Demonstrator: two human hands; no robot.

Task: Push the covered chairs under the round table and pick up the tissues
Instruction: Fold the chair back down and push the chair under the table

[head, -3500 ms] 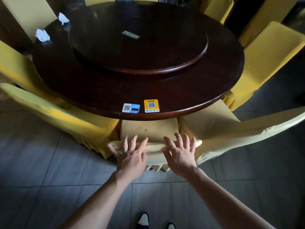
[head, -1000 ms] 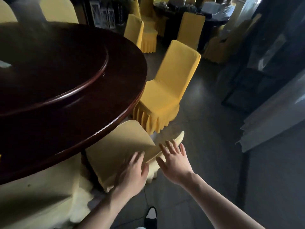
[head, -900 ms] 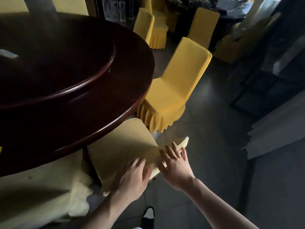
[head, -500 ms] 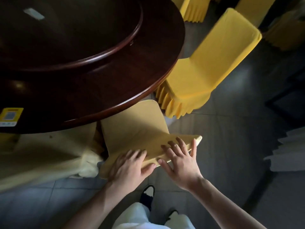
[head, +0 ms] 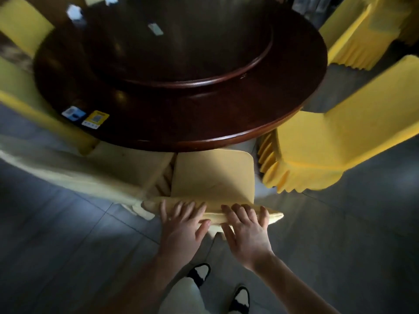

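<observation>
Left hand [head: 181, 225] and right hand [head: 246, 230] side by side, fingers straight, pressing the top of a covered chair [head: 212, 177], its seat partly under the round tabletop [head: 226, 123], blurred white tissues [head: 73, 11] at the far edge

Both forearms extended forward, bare. Left hand [head: 183, 223] and right hand [head: 246, 229] side by side, palms down. Fingers straight, slightly spread.

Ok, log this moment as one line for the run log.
phase: pushing chair | left hand: on chair back top | right hand: same | seat partly under round table | tissues: on table
</observation>
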